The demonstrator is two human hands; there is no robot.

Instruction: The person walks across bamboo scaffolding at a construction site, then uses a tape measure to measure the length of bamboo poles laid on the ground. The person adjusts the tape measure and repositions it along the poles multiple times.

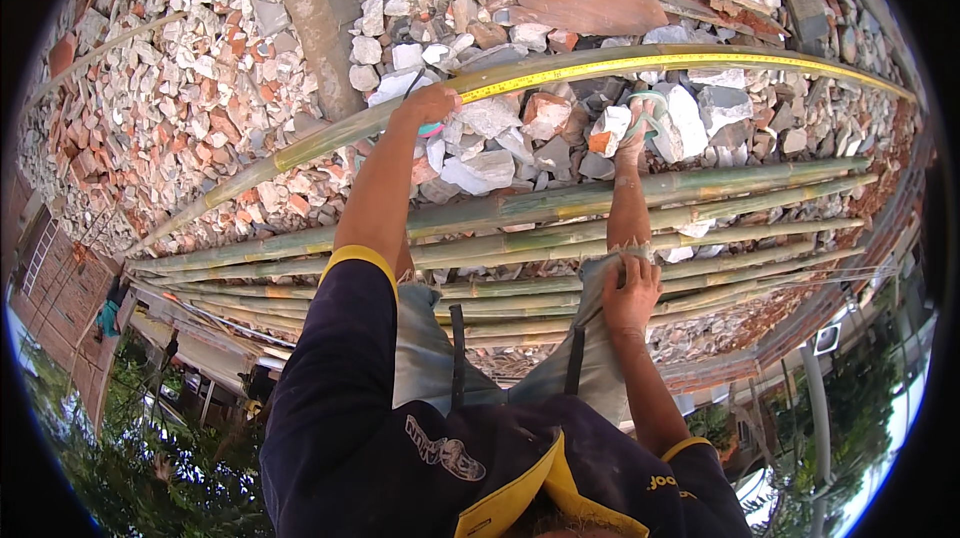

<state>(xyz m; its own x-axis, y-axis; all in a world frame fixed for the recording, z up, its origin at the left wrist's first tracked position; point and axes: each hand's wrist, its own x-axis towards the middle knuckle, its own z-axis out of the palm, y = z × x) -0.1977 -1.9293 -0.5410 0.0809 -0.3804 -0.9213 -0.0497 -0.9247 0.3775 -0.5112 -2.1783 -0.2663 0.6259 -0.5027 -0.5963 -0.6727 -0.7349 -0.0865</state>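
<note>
My left hand (432,106) is closed around a tape measure, whose case is mostly hidden in my grip; a bit of teal and pink shows below the fingers. From it the yellow tape (610,66) runs out to the right along a long bamboo pole (285,160), following its curve to the far right end. A thin dark strip sticks up beside the hand; I cannot tell what it is. My right hand (630,296) lies on my right knee, fingers spread and holding nothing. My right foot, in a light green sandal (650,110), stands among the rubble by the measured pole.
Several green bamboo poles (545,206) lie side by side beneath my legs. Broken brick and concrete rubble (215,88) covers the ground. A concrete beam (315,23) and a reddish slab (585,3) lie at the far side. A brick wall (62,283) stands at the left.
</note>
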